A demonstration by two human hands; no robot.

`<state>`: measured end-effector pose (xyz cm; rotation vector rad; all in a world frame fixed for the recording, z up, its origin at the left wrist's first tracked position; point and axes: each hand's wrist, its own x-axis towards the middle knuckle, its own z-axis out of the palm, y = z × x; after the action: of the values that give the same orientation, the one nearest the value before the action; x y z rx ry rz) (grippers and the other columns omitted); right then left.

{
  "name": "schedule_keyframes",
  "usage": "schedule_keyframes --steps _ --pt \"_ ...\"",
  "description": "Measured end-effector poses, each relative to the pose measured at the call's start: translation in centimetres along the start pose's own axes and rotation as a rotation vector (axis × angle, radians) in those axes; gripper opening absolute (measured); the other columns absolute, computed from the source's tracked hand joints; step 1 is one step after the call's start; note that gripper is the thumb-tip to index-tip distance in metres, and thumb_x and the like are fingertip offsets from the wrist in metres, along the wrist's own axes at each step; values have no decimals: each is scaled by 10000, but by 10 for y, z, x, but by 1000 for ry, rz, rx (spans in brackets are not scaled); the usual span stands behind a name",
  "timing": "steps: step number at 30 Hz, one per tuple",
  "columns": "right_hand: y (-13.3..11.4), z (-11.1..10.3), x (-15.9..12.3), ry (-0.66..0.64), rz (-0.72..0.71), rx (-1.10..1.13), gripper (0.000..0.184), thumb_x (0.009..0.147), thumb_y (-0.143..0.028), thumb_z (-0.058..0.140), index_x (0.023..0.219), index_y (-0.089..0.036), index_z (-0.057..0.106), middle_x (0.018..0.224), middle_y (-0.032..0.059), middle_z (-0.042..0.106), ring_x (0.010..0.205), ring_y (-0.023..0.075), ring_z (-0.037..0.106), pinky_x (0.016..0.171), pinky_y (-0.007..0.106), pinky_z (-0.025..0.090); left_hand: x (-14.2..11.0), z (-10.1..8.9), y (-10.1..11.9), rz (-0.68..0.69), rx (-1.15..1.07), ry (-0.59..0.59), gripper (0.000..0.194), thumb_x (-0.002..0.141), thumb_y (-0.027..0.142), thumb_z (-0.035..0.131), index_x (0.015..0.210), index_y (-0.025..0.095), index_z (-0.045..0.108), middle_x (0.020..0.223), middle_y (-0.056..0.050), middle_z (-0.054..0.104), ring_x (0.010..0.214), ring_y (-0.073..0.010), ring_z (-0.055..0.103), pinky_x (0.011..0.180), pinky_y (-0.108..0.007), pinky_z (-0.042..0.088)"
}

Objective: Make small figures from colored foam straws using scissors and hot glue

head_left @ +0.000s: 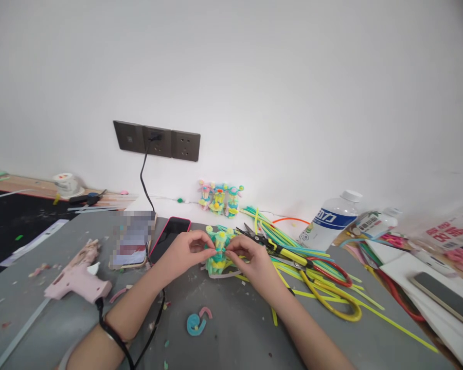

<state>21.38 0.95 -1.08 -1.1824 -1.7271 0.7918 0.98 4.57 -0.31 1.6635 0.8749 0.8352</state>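
Note:
A small green and yellow figurine (218,262) made of coiled strips stands upright between my two hands at the middle of the grey mat. From its left side my left hand (191,252) pinches it with thumb and forefinger. My right hand (250,257) pinches at its right side, fingertips almost meeting the left ones. Whatever tiny part lies under the fingertips is hidden. Behind, several similar pink, blue and yellow figurines (218,199) stand against the wall. A blue coil (195,325) and a short pink curl lie nearer to me.
A pink glue gun (79,280) lies at left, its black cord running under my left forearm. Two phones lie behind my left hand. Yellow-handled pliers (278,247), red-and-yellow scissors (324,272) and loose coloured strips spread at right, before a plastic bottle (330,221).

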Motion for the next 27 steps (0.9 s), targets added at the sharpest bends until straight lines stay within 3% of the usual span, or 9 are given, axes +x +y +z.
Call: schedule_keyframes --steps 10,27 --pt "-2 -1 -1 15 -30 -40 157 877 -304 608 752 -211 605 758 37 614 689 185 593 637 297 493 -2 1 0 41 83 21 103 797 273 677 763 179 652 837 -29 641 796 -173 634 703 -263 545" --pt "-8 3 -4 29 -175 -162 142 925 -185 524 790 -222 548 809 40 569 743 195 554 673 298 449 -3 2 1 89 205 45 137 838 285 609 746 190 644 799 -34 659 763 -178 640 694 -264 543"
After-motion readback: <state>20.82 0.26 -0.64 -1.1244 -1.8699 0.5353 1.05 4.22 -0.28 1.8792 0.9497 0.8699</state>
